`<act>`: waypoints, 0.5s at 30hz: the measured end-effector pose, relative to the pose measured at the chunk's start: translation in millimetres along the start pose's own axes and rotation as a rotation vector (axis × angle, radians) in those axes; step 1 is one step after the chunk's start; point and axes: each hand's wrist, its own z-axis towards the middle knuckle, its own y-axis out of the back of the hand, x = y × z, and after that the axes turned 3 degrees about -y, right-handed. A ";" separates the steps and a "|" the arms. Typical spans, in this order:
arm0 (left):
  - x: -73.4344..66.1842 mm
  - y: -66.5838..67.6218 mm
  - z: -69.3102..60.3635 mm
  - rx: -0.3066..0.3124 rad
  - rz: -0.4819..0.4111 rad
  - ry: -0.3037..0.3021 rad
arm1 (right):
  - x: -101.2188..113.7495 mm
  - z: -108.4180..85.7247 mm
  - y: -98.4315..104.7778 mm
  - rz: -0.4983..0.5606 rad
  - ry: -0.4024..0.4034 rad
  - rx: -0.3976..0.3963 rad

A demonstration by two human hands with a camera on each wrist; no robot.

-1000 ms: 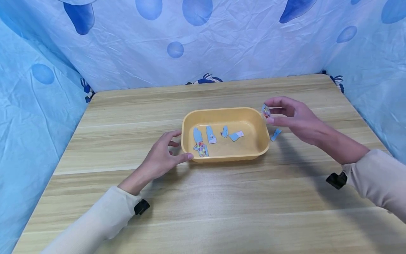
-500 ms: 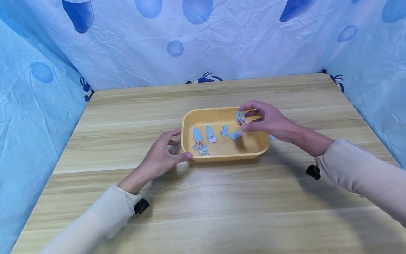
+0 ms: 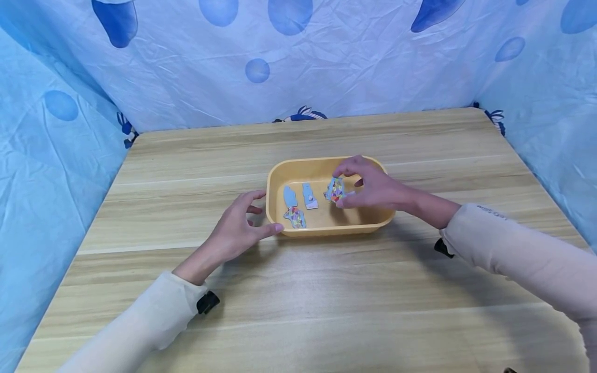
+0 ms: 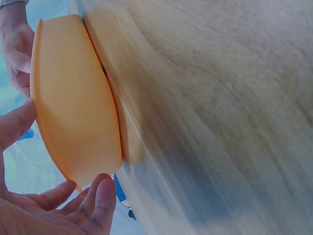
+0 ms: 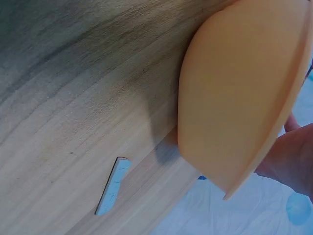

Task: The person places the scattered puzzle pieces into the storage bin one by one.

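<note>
A shallow yellow plastic tray [image 3: 336,230] rests on the table. My left hand [image 3: 233,228] holds its left end, thumb on the front rim and fingers against the side; the left wrist view shows these fingertips at the tray wall [image 4: 78,98]. Over the tray's right half, my right hand [image 3: 373,186] pinches a multicoloured puzzle piece [image 3: 336,190] by its edges. Inside, at the left, lie a plain blue piece [image 3: 290,196], a blue-and-white piece [image 3: 310,196] and another multicoloured piece [image 3: 295,217]. The right hand and its piece cover the pieces beneath.
On the wooden table [image 3: 298,300], right of the tray, a narrow light-blue piece [image 5: 112,187] lies loose, seen in the right wrist view. Blue patterned curtains [image 3: 373,67] hang behind and beside the table.
My right hand has carried the multicoloured piece leftward from beyond the tray's right rim to over its inside. The left hand has stayed at the tray's left end.
</note>
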 end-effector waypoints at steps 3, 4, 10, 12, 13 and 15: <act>0.3 0.1 0.2 0.000 -0.001 -0.002 | 0.2 3.4 -5.6 -0.080 0.007 0.011; 0.5 0.2 0.3 0.000 -0.001 -0.003 | 0.4 4.2 -7.5 -0.103 0.005 0.013; 1.0 0.0 0.7 0.000 -0.002 -0.003 | 3.3 7.4 -15.6 -0.210 -0.010 0.051; 1.0 -0.3 0.8 0.000 -0.002 -0.002 | 4.8 7.8 -17.8 -0.220 -0.011 0.072; 0.9 -0.4 0.8 0.000 -0.003 -0.001 | 5.3 8.0 -19.0 -0.218 -0.009 0.082; 0.8 -0.6 0.9 -0.001 -0.001 0.001 | 6.1 8.7 -21.4 -0.218 -0.003 0.097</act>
